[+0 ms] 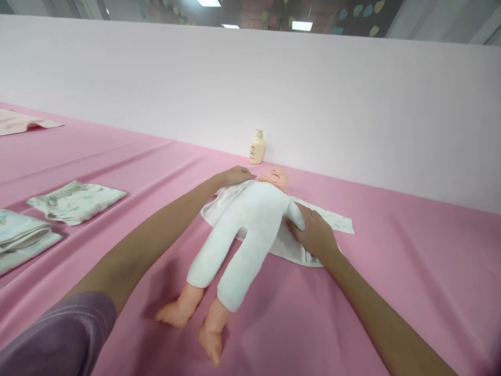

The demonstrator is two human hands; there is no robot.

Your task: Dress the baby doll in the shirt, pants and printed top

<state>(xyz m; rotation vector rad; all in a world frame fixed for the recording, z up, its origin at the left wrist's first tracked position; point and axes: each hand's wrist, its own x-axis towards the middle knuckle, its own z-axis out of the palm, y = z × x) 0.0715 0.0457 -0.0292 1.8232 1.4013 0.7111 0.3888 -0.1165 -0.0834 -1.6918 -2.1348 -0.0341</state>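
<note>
A baby doll [250, 209] with a white cloth body lies on its back, its head toward the wall and its bare feet toward me. Beneath its torso a small white baby shirt [287, 245] is spread, its printed sleeve [341, 222] stretched out to the right. My left hand [237, 176] rests by the doll's shoulder and neck, over the shirt's left part; what its fingers hold, if anything, is hidden. On the other side my right hand [315, 230] is closed around the doll's arm [294, 214], thumb and fingers on either side of it.
A cream pump bottle [257, 148] stands against the white wall [352, 115] behind the doll's head. Folded printed clothes [76, 201] and a folded cloth [23, 237] lie at left. A pale pink cloth [23, 122] is farther back. Pink sheeting [410, 292] covers the surface.
</note>
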